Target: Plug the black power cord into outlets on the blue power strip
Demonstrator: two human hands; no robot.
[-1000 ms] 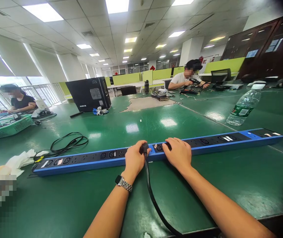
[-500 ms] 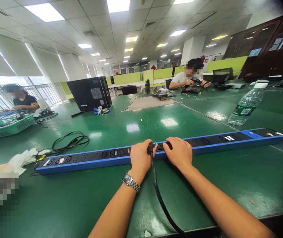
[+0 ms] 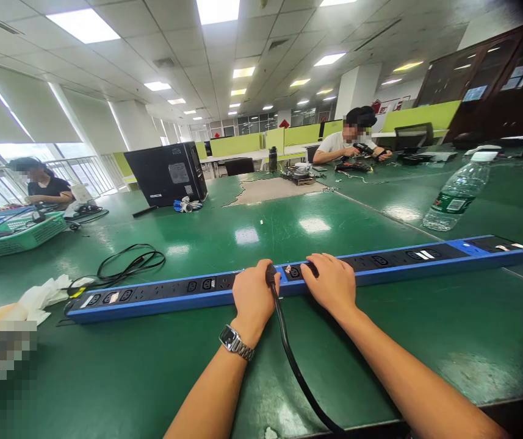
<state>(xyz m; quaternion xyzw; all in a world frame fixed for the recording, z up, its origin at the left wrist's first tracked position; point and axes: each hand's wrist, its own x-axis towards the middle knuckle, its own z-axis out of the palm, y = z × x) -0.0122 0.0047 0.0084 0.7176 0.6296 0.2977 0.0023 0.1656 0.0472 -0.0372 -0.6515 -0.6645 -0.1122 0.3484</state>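
A long blue and black power strip (image 3: 174, 299) lies across the green table in front of me. My left hand (image 3: 254, 292), with a watch on its wrist, is closed on the black plug (image 3: 271, 274) of a thick cable (image 3: 295, 366) at the strip's middle. The cable runs down to the table's front edge. Just to the right, my right hand (image 3: 332, 281) is wrapped over the strip, its thumb and fingers on the strip's two sides. Sockets show between my hands.
A plastic bottle (image 3: 458, 192) stands tilted-looking at the right. Behind the strip are a coiled black cable (image 3: 130, 265), a black computer case (image 3: 165, 174) and gloves (image 3: 188, 205). A green basket (image 3: 27, 235) is at the left. Two people sit across the table.
My left hand has moved a little to the left along the strip with the plug and cable, uncovering more of the strip between my hands. My right hand has stayed in place.
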